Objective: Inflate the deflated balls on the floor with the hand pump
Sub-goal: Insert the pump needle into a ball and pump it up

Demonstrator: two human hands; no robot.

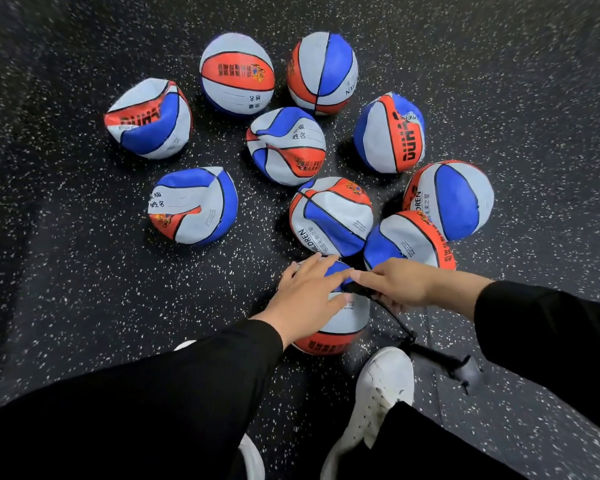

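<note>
"姓名" on the center ball; "DUHAN" on the right ball

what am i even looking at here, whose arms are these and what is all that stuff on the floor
This is one picture from a wide-angle camera worn on a person's head, looking down at their own arms in black sleeves. No robot is involved. On the dark speckled rubber floor lie red, white and blue balls, many of them dented and wrinkled because they lack air. The left hand rests with straight fingers on the nearest red, white and blue ball. The right hand holds the thin black hose end of a black hand pump at that ball; the pump's body lies on the floor beside a white sneaker.
</note>
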